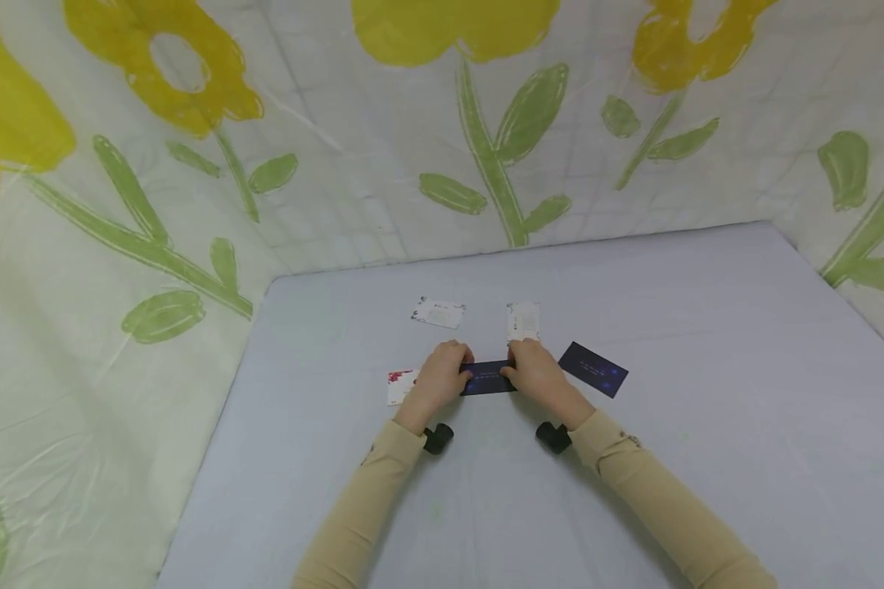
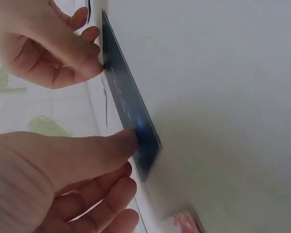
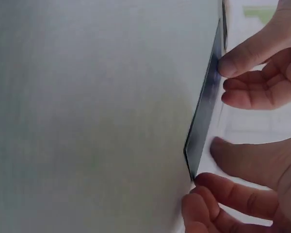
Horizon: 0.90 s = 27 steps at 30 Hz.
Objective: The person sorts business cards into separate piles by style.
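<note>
A dark blue card [image 1: 488, 378] with small pale print is held level by both hands, close over the table. My left hand [image 1: 439, 378] pinches its left end, the thumb on top in the left wrist view. My right hand [image 1: 541, 375] holds the right end between thumb and fingers; in the right wrist view its fingertips [image 3: 203, 180] are at the card's corner. Part of a white card [image 1: 401, 386] with red flowers shows beside the left hand, which covers its right side. Just beyond the right hand lies a white card [image 1: 524, 320] with a leafy border.
Another dark blue card [image 1: 593, 370] lies tilted right of the right hand. Farther back on the pale table [image 1: 707, 425] is a second leafy white card [image 1: 439, 312]. Behind the table hangs a white cloth [image 1: 339, 164] painted with yellow flowers.
</note>
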Available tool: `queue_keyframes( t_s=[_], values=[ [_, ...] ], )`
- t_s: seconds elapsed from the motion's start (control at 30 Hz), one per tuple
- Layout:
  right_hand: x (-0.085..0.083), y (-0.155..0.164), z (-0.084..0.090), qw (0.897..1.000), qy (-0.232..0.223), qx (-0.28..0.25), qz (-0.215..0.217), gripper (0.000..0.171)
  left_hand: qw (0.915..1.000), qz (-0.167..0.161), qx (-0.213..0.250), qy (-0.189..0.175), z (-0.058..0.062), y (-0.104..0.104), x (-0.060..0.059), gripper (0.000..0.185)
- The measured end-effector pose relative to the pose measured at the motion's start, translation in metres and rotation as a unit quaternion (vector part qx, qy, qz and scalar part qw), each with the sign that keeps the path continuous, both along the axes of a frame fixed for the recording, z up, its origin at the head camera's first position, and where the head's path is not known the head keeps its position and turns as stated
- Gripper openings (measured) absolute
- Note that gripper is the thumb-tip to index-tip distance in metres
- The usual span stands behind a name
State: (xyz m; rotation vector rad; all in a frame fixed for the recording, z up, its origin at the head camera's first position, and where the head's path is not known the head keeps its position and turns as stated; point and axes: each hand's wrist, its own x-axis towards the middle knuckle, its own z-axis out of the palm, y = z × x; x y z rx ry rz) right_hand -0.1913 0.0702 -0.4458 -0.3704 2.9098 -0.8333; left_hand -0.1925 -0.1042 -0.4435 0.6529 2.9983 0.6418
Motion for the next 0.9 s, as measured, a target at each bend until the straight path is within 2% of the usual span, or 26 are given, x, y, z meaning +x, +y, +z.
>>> queue_keyframes(
  t_s=[0.1, 0.23, 0.33, 0.47, 0.6, 0.7, 0.9],
  values=[
    [0.001, 0.015, 0.006, 0.999, 0.038, -0.009, -0.001, 0.015, 0.9996, -0.011, -0.003, 0.027, 0.001, 0.009, 0.002, 0.009],
    [0.001, 0.047, 0.023, 0.997, 0.068, -0.026, -0.016, 0.017, 0.9974, -0.048, 0.012, 0.052, 0.008, 0.031, 0.001, 0.014],
    [0.003, 0.075, 0.034, 0.997, 0.063, -0.028, -0.027, 0.022, 0.9941, -0.093, 0.017, 0.054, 0.012, 0.054, -0.003, 0.02],
    [0.008, 0.106, 0.043, 0.999, 0.039, -0.029, -0.024, 0.029, 0.9886, -0.143, 0.011, 0.046, 0.009, 0.086, -0.008, 0.026],
    [0.013, 0.125, 0.041, 0.999, 0.011, -0.03, -0.015, 0.033, 0.9851, -0.165, -0.019, 0.043, 0.004, 0.112, -0.01, 0.028],
    [0.015, 0.133, 0.035, 1.0, -0.01, -0.01, -0.02, 0.035, 0.9827, -0.171, -0.052, 0.047, 0.0, 0.126, -0.012, 0.03],
    [0.02, 0.139, 0.021, 0.999, -0.037, 0.03, -0.012, 0.042, 0.9784, -0.177, -0.098, 0.041, -0.006, 0.136, -0.013, 0.037]
  ],
)
